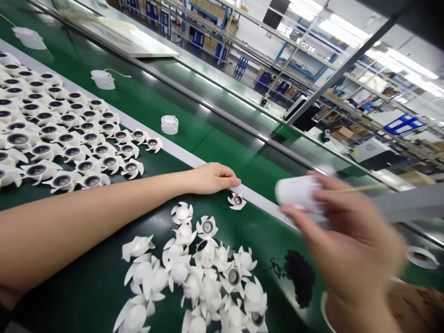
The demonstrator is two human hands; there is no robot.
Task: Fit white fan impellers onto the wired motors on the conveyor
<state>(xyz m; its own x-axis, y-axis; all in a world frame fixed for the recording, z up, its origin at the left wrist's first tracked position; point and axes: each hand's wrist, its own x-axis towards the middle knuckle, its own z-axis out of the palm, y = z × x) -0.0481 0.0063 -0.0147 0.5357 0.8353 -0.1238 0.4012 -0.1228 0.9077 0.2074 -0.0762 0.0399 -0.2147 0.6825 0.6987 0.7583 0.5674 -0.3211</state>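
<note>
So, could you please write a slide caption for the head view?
Right hand holding a white cylindrical part, left hand beside a white fan wheel.

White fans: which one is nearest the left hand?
The lone fan just below the left hand, beside the pale strip; the others sit in the big left group or the loose pile.
</note>
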